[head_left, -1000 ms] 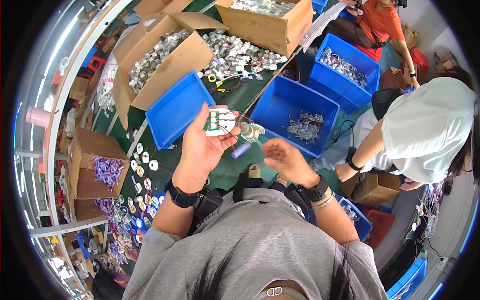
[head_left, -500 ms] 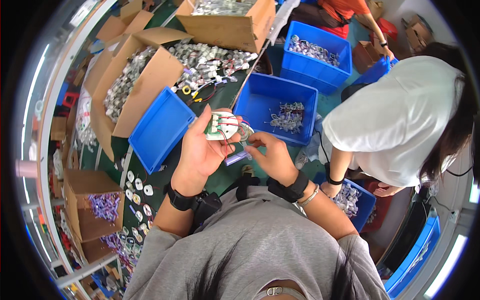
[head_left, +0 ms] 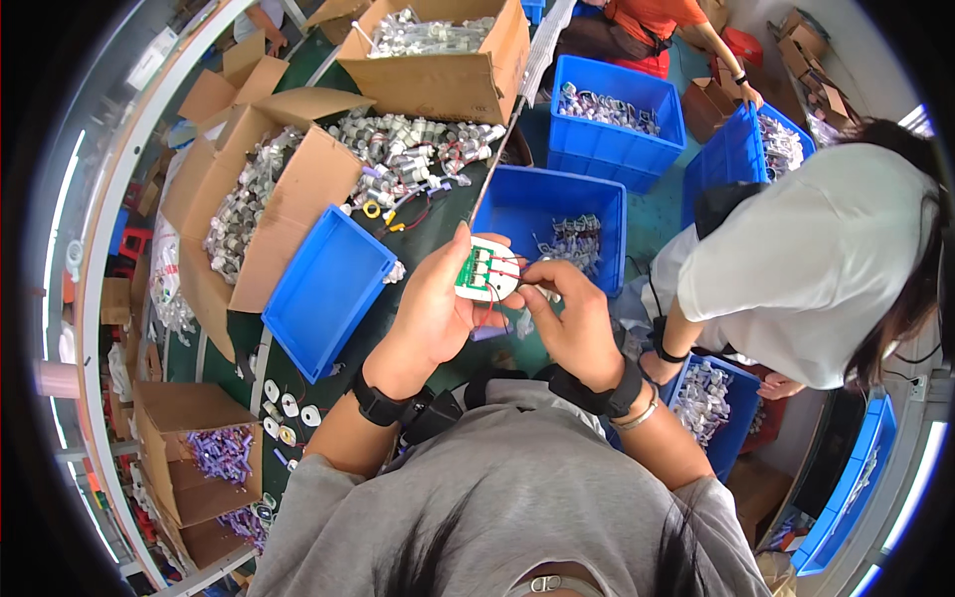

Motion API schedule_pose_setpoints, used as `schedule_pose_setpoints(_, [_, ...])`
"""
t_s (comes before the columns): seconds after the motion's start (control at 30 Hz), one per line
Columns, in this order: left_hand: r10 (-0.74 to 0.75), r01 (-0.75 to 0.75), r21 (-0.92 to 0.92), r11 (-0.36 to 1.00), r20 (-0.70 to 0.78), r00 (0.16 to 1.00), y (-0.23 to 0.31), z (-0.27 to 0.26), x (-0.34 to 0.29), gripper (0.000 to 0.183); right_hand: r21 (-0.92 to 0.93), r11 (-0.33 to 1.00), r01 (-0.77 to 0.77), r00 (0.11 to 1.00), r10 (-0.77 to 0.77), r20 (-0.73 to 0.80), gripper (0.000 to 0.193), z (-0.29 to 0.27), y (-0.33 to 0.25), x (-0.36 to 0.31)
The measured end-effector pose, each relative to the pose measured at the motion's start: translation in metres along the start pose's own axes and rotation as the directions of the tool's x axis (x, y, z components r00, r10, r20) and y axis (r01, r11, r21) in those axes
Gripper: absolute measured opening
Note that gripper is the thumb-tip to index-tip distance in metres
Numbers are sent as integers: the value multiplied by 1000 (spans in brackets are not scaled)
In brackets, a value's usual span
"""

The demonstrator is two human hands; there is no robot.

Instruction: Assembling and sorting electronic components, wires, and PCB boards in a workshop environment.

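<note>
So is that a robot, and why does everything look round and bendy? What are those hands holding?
No robot here, just a person using two bare hands. The camera sits on the person's head and looks down; its very wide fisheye lens makes straight edges curve.

The left hand holds a rounded white piece with a green circuit board and red wires. The right hand has its fingertips beside the wires, but exactly what they pinch is too small to tell.

On the green table are a blue tray, cardboard boxes and a pile of small parts.
</note>
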State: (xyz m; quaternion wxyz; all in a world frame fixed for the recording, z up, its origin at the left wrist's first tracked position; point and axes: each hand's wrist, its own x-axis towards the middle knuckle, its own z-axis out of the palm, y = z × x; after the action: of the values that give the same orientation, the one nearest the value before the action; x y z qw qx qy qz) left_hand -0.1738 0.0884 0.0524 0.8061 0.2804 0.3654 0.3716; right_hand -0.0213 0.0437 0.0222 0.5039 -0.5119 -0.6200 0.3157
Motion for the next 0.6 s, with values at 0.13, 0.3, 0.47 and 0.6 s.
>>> schedule_pose_setpoints(0.13, [-6,6,98,995,-1,1000,6,-9,-2,47,-86,991,105,992,-111,-67,14,17,8,1])
schedule_pose_setpoints(0.3, [-17,23,102,994,-58,998,16,-11,-5,45,77,997,4,996,-10,85,13,30,23,5])
schedule_pose_setpoints(0.47, [-4,9,167,986,-31,1000,24,-15,-2,37,447,845,-293,930,144,338,15,14,18,22])
schedule_pose_setpoints(0.6, [38,-34,182,983,-19,999,25,-16,3,35,460,830,-317,924,160,348,12,15,3,31])
